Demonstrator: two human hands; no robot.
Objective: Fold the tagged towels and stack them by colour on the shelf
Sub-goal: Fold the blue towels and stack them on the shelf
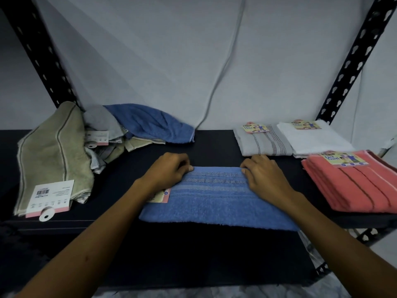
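A blue towel (217,198) lies folded flat at the middle of the shelf's (214,145) front edge, its near side hanging slightly over that edge. Woven stripes run across its far end, and a paper tag (160,196) sticks out at its left side, partly under the left wrist. The left hand (169,171) grips the towel's far-left corner, fingers curled over the fold. The right hand (264,173) grips the far-right corner the same way, fingertips tucked at the far edge.

Toward the shelf's right end sit the folded stacks. A grey towel (262,140) with thin stripes lies near the back edge, touching a white towel (311,136) to its right; each carries a yellow label at its far end. In front of them, at the front-right corner, is a coral stack (354,183), also labelled.

At the left end lies an unfolded heap (107,134): an olive towel (51,155) with a barcode tag near the front edge, grey and pale cloth behind it, and a crumpled blue one (150,123) against the back edge.

A cable (221,76) runs down the wall behind the shelf, between two black slotted uprights (352,61).
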